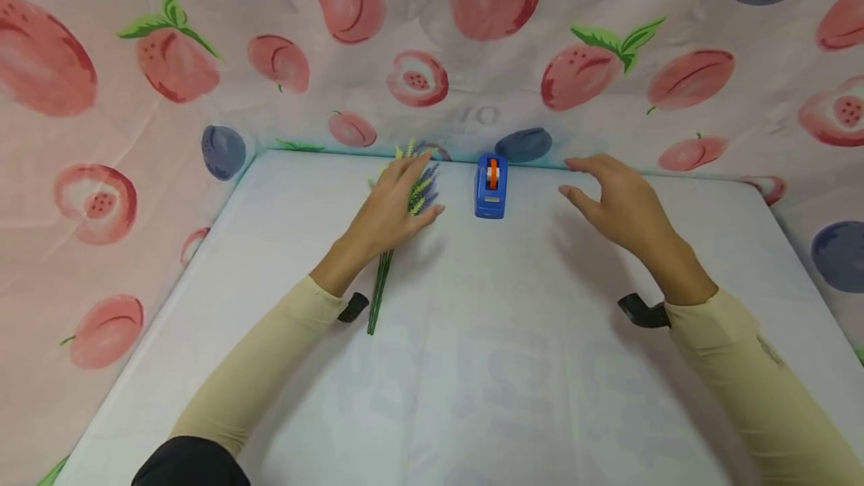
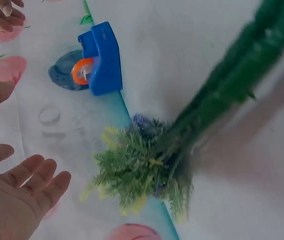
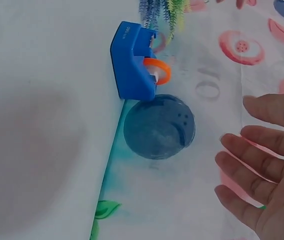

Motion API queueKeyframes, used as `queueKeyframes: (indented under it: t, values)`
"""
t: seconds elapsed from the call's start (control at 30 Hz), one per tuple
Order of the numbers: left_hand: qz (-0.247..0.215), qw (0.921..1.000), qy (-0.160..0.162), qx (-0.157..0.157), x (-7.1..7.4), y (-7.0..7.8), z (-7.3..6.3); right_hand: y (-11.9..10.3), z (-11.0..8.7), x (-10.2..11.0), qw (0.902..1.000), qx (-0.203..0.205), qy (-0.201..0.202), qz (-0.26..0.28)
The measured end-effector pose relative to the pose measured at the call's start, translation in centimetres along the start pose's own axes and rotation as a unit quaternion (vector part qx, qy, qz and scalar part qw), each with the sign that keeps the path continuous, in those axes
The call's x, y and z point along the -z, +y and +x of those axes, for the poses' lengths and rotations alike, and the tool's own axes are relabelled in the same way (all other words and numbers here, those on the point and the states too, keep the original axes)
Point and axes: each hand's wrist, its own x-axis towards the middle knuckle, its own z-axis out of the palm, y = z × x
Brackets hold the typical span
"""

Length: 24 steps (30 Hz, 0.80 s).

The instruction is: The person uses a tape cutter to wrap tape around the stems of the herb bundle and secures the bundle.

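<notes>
A bunch of artificial lavender (image 1: 421,190) with yellow and purple heads lies on the white table, its green stems (image 2: 227,75) pointing toward the person. Above it hovers the left hand (image 1: 389,205), fingers spread and apart from the bunch in the left wrist view. To its right, near the table's back edge, stands a blue tape dispenser (image 1: 490,190) with an orange-cored roll (image 3: 157,71). The right hand (image 1: 624,205) hangs in the air right of the dispenser, its fingers loosely extended and holding nothing.
The white table (image 1: 486,366) meets a fruit-printed cloth (image 1: 472,88) at the back and along the sides. A black curved piece (image 1: 643,312) sticks out from the right cuff, and another (image 1: 353,307) from the left cuff.
</notes>
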Motion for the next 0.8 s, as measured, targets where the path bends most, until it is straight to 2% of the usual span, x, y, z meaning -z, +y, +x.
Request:
queueKeyframes:
  t: [0.13, 0.33, 0.47, 0.63, 0.8]
  values:
    - [-0.042, 0.9989, -0.005, 0.02, -0.7, 0.1, 1.1, 0.2, 0.7, -0.2, 0.9991, 0.007, 0.018, 0.039]
    - [-0.093, 0.9952, 0.0, 0.029, -2.0, 0.2, 2.8, 0.2, 1.6, -0.7, 0.9976, 0.001, 0.015, 0.067]
    - [-0.134, 0.9901, -0.001, 0.043, -2.7, 0.4, 3.8, 0.1, 1.9, -0.9, 0.9957, -0.003, 0.021, 0.091]
    - [-0.191, 0.9794, -0.008, 0.066, -3.7, 0.3, 5.0, 0.0, 2.2, -1.1, 0.993, -0.003, 0.029, 0.115]
    - [-0.223, 0.972, -0.014, 0.073, -4.7, -0.1, 5.9, 0.0, 2.6, -1.5, 0.9921, -0.013, 0.024, 0.123]
